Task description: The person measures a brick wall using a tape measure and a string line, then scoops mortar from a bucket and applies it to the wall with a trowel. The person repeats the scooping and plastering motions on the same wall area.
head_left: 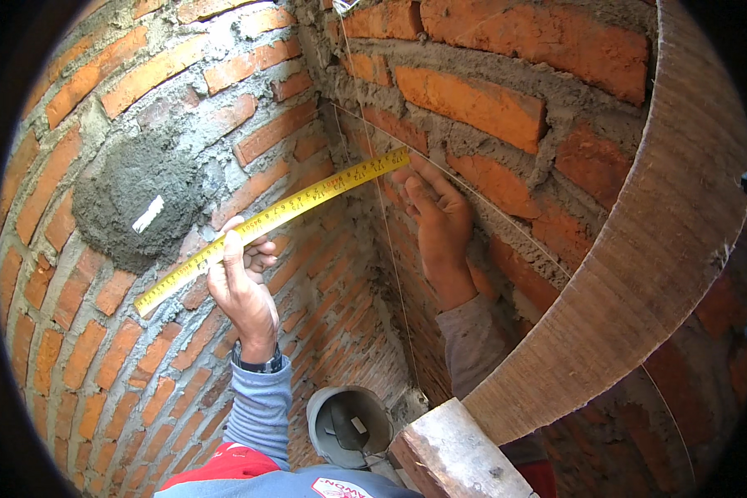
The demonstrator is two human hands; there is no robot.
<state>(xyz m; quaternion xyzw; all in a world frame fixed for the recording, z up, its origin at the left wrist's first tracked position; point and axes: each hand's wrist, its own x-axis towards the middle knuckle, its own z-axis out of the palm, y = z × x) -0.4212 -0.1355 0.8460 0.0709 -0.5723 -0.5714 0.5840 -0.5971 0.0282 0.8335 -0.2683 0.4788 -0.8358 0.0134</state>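
Note:
A yellow measuring tape (307, 199) stretches slantwise across the brick corner, its blade pulled out with no case in view. My left hand (245, 290) pinches it between thumb and fingers near its lower left part. At the upper right end of the blade, my right hand (440, 220) has its fingers closed on the tape, close to the right wall. A thin white string (481, 199) runs along that wall just past my right fingertips. On the left wall, beyond my left hand, is a round grey mortar patch (108, 199) with a white chip (148, 214) set in it.
Brick walls (153, 349) meet in a corner, and another string (388, 224) hangs down there. A long wooden board (614, 274) curves across the right side. Below are a squared timber (465, 452) and a round grey container (319, 415).

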